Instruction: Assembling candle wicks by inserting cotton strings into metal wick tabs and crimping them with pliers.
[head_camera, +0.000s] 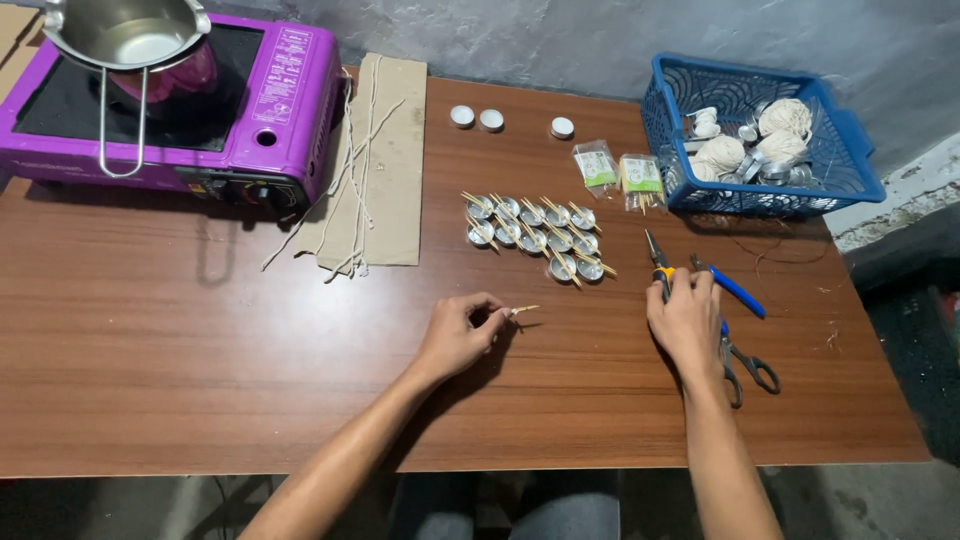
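My left hand (460, 333) rests on the wooden table (200, 330) and pinches a short wooden stick (524, 310) between thumb and fingers, its tip pointing right. My right hand (686, 318) lies over yellow-handled pliers (656, 262), whose thin jaws stick out beyond my fingers. Blue-handled pliers (735, 290) and black scissors (748, 368) lie just right of that hand. Above both hands sits a cluster of several small metal cups (535, 236) with sticks laid across them.
A purple portable stove (190, 100) with a steel pot (125, 35) stands at the back left. Beside it lies cardboard (385, 160) with wick strings. Three white discs (490, 119), two small packets (620, 172) and a blue basket (850, 165) of string balls stand at the back right.
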